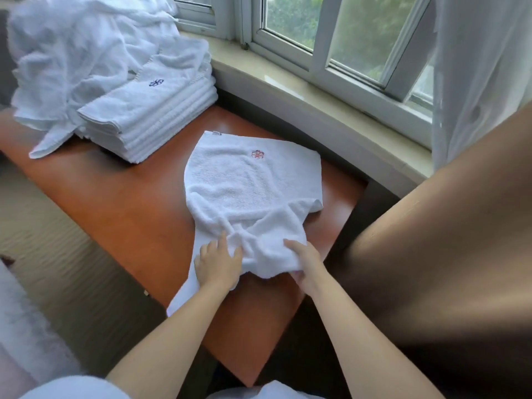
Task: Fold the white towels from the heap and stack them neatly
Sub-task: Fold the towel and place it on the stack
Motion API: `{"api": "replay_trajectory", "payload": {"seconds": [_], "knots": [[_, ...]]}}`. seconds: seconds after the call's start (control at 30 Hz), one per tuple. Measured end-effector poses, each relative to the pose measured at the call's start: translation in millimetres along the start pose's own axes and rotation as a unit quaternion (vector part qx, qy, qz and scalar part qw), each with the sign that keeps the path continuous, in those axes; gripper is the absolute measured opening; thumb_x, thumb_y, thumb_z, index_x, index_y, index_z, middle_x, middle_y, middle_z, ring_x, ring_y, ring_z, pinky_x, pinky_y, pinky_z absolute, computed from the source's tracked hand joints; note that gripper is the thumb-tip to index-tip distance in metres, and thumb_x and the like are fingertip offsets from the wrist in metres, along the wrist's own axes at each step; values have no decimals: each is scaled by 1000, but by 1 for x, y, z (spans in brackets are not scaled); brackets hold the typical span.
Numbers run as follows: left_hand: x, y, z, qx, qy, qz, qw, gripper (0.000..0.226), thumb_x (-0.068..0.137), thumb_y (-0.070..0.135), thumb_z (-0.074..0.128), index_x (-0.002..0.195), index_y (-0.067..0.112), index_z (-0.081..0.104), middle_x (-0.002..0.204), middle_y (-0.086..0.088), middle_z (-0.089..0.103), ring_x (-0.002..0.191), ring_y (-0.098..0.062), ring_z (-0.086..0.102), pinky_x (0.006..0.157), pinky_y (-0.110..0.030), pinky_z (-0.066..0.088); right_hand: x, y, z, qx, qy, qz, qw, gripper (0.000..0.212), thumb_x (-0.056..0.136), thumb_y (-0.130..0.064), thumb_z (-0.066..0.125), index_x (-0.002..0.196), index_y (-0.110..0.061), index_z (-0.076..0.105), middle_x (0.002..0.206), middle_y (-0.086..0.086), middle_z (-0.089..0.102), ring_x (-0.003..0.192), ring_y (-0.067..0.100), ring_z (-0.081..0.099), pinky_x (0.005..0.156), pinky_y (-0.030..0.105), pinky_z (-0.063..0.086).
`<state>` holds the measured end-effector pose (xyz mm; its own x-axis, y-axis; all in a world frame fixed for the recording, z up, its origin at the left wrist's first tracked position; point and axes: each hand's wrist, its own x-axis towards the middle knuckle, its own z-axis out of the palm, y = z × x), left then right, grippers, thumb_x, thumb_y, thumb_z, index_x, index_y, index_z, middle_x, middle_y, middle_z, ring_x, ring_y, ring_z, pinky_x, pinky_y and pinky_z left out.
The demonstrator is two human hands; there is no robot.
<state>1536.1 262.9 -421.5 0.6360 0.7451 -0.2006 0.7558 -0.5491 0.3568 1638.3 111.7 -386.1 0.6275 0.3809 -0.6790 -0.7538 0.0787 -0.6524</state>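
A white towel with a small red emblem lies half spread on the orange-brown table, its near end bunched up. My left hand rests flat on that bunched end, fingers apart. My right hand grips the towel's near right edge, thumb under the cloth. A neat stack of folded white towels with a blue emblem on top stands at the table's far left. Behind it rises the loose heap of white towels.
A window sill and window frames run along the far side. A white curtain hangs at the right. A large brown blurred surface fills the right foreground. Carpeted floor lies to the left of the table.
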Motion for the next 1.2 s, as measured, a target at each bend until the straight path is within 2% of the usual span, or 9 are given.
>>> {"api": "replay_trajectory", "payload": {"seconds": [0.1, 0.27, 0.43, 0.6, 0.7, 0.87, 1.0, 1.1, 1.2], "knots": [[-44, -22, 1, -27, 22, -152, 988, 61, 95, 57, 36, 147, 24, 31, 138, -12, 47, 127, -32, 39, 104, -45, 33, -24, -20, -21, 270, -91, 9, 959, 28, 86, -14, 65, 113, -7, 64, 103, 10, 74, 83, 23, 73, 65, 30, 61], [-95, -41, 15, -69, -2, -268, 961, 76, 88, 62, 51, 147, 19, 29, 142, -20, 35, 129, -38, 32, 103, -51, 34, -51, 11, -70, 270, -131, 29, 954, 22, 91, -14, 52, 108, -8, 64, 104, 11, 71, 89, 24, 70, 81, 33, 57], [-127, -50, 15, -228, -39, -307, 923, 67, 83, 56, 64, 120, 1, 57, 119, -14, 63, 109, -34, 58, 100, -44, 44, -69, 56, -101, 349, -41, 137, 926, 16, 87, -4, 36, 86, -8, 51, 82, 12, 56, 76, 23, 58, 90, 32, 50], [-144, -43, -13, -515, -40, -309, 798, 47, 78, 26, 79, 113, 0, 62, 83, -9, 65, 75, -25, 63, 72, -34, 52, -79, 24, -96, 402, -82, 76, 909, 16, 94, -5, 44, 97, -3, 59, 78, 9, 59, 74, 19, 60, 83, 28, 52], [-151, -43, -34, -695, -45, -293, 655, 22, 82, 25, 74, 99, 16, 65, 80, -2, 72, 65, -14, 68, 56, -25, 51, -78, 2, -87, 449, -101, 30, 887, 23, 85, -1, 49, 105, -1, 61, 82, 9, 61, 79, 21, 61, 78, 31, 56], [-169, -51, -24, -791, -35, -308, 528, 24, 88, 32, 60, 107, 18, 66, 78, 0, 69, 63, -10, 62, 48, -18, 47, -76, 45, -64, 48, -19, 16, 999, 54, 81, 12, 36, 117, -18, 64, 109, 0, 66, 102, 18, 60, 73, 27, 48], [-171, -57, -23, -807, -29, -314, 499, 26, 86, 22, 66, 110, 12, 64, 82, -6, 67, 65, -11, 60, 55, -19, 49, -60, 73, -50, -182, 14, -35, 983, 47, 86, -11, 57, 131, -25, 58, 139, -5, 49, 126, 19, 45, 99, 33, 45], [-166, -57, -27, -811, -6, -314, 494, 23, 84, 7, 66, 107, 7, 61, 84, -10, 65, 73, -14, 63, 66, -24, 54, -45, 71, -50, -222, 152, 3, 963, 67, 82, -36, 72, 139, -17, 42, 146, 3, 32, 129, 26, 38, 106, 38, 40], [-160, -56, -27, -821, 18, -307, 480, 21, 85, 1, 63, 106, 5, 58, 90, -14, 63, 78, -18, 65, 74, -29, 57, -27, 71, -53, -155, 147, -7, 977, 71, 82, -24, 75, 140, -16, 35, 139, 6, 43, 121, 27, 50, 103, 39, 44]]}}
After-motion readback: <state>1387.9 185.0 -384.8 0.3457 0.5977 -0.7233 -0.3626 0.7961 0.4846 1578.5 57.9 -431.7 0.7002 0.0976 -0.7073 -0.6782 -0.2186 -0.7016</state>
